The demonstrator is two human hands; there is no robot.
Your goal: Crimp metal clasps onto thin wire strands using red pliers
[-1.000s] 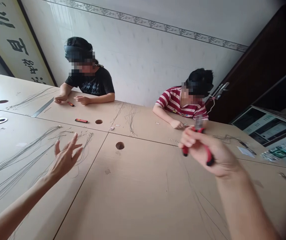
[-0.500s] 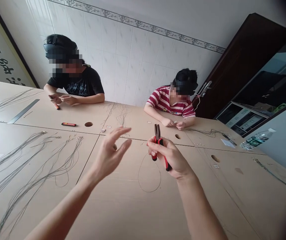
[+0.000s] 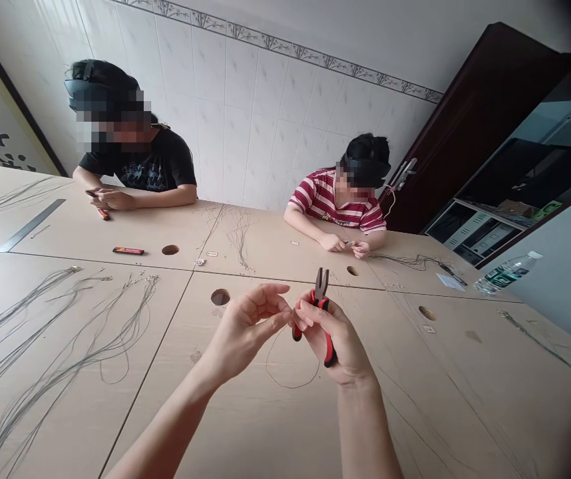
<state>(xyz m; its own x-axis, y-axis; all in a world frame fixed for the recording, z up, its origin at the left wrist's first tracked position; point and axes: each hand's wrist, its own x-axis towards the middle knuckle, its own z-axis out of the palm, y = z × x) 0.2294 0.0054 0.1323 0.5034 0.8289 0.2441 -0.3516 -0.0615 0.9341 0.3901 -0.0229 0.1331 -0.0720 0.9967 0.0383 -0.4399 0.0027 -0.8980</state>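
Observation:
My right hand [image 3: 333, 332] is wrapped round a pair of pliers [image 3: 321, 287] with red and black handles, its jaws pointing up and slightly apart. Its thumb and forefinger also pinch near the top of a thin cord loop [image 3: 290, 386], which hangs over the table. My left hand [image 3: 250, 326] meets it there, thumb and forefinger closed at the cord's top. Whatever small end sits between the fingertips is too small to make out.
Bundles of thin cords [image 3: 86, 352] lie on the table at left. A metal ruler [image 3: 33, 224], a red-and-black box cutter [image 3: 128, 251] and a cable hole [image 3: 220, 297] are beyond. Two co-workers sit opposite. A water bottle [image 3: 508, 274] lies tilted at right.
My left hand has moved right and closed its fingertips at the top of the cord loop beside my right hand. The pliers have shifted slightly right and down.

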